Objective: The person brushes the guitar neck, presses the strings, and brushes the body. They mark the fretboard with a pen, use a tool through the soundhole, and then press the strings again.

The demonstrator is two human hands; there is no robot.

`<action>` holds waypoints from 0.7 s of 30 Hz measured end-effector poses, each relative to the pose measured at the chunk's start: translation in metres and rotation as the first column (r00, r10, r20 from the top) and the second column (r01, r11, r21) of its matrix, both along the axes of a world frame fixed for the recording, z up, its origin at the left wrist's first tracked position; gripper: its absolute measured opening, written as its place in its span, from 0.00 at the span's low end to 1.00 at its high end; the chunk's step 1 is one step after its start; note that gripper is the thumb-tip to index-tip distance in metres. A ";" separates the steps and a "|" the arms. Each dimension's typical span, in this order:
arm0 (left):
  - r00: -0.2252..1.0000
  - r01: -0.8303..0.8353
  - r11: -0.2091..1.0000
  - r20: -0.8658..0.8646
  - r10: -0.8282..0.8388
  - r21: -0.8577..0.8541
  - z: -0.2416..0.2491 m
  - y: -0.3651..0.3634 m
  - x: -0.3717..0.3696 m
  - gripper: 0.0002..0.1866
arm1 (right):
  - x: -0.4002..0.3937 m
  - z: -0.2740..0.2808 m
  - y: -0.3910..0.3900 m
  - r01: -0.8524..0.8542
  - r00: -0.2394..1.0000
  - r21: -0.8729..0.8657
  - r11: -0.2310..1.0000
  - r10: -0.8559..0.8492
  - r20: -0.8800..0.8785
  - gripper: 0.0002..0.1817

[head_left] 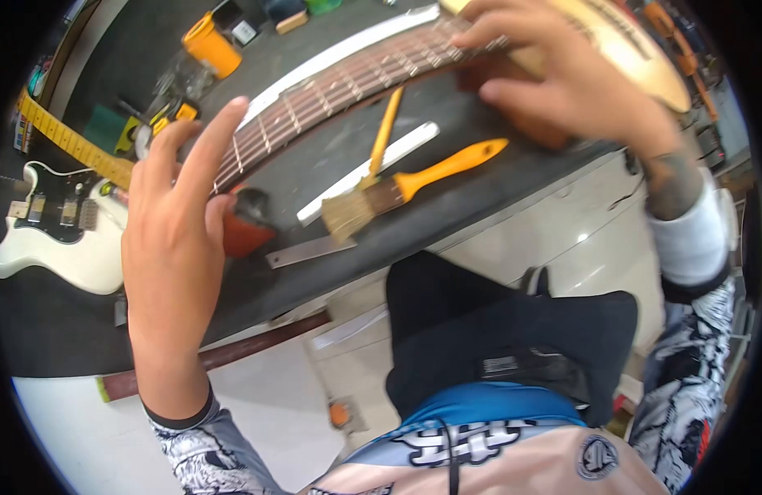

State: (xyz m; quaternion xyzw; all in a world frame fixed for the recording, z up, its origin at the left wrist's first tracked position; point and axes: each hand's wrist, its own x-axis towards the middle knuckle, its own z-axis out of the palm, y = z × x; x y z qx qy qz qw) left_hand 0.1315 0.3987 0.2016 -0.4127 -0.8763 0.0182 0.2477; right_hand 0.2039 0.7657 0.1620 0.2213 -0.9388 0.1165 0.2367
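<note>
A guitar neck (339, 92) with a dark reddish fretboard and metal frets slants across the bench, its body (636, 49) pale wood at upper right. My left hand (174, 223) is around the neck's lower-left end, index finger raised along the fretboard edge and thumb on the near side. My right hand (562, 82) reaches over the neck's other end near the body; its fingertips touch the strings and its thumb is spread below. A red block (247, 235) with a dark top sits beside my left thumb, under the neck.
On the dark bench (331, 276) lie a yellow-handled brush (397, 191), a yellow-handled tool (386, 132), a white strip (372, 169) and a metal ruler (311, 251). Beyond the neck stands an orange container (212, 45). A white electric guitar (75, 256) lies at left.
</note>
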 end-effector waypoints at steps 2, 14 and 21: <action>0.999 -0.054 0.998 0.008 0.054 0.038 -0.003 -0.001 0.003 0.39 | 0.000 0.004 -0.005 0.037 0.999 -0.016 0.999 -0.038 -0.011 0.26; 0.988 -0.157 0.966 0.045 0.151 0.204 -0.055 0.021 0.020 0.45 | -0.135 0.056 0.052 0.277 0.946 0.216 0.936 -0.306 0.111 0.20; 0.960 -0.229 0.961 0.196 0.198 0.154 -0.038 0.027 0.023 0.46 | -0.264 0.035 0.024 0.309 0.589 0.506 0.805 -0.580 0.563 0.31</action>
